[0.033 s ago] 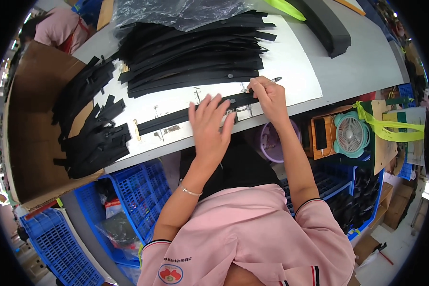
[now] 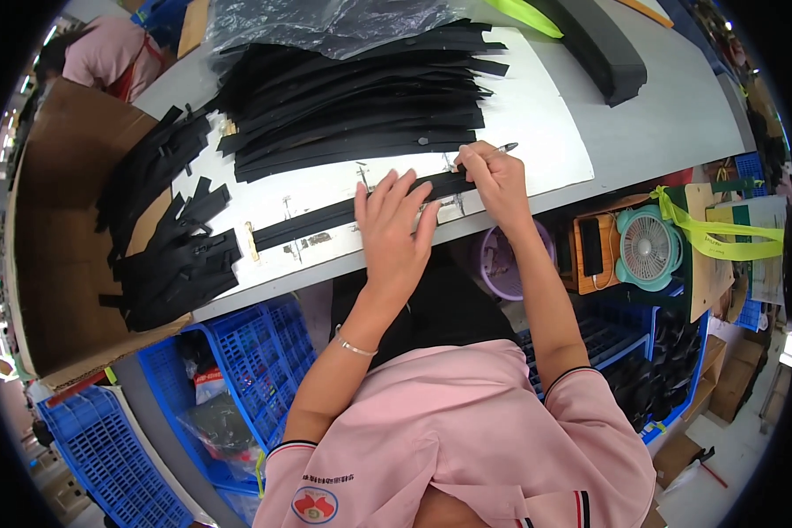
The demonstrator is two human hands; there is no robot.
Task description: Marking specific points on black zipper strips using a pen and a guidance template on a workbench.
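Note:
A single black fabric strip (image 2: 312, 222) lies across a white board (image 2: 554, 145) that has dark marks drawn on it. My left hand (image 2: 389, 238) rests flat over the strip's middle, fingers spread. Towards the strip's right end, my right hand (image 2: 502, 189) is closed around a pen (image 2: 508, 148), whose upper end sticks out past the fingers. The pen's tip is hidden by the hand. Just beyond the strip, a broad pile of similar black strips (image 2: 343, 110) covers the board. More black strips (image 2: 180, 264) hang in loose bunches at the left, over the edge of a cardboard box.
The cardboard box (image 2: 57, 211) stands open at the left. Clear plastic sheeting (image 2: 326, 26) lies beyond the pile, and a long black padded piece (image 2: 598, 53) at the far right. Below the table are blue crates (image 2: 260, 361), a purple basket (image 2: 510, 286) and a small fan (image 2: 649, 248).
My left hand has shifted slightly right along the strip and now covers the round spot seen there before. My right hand stays almost where it was.

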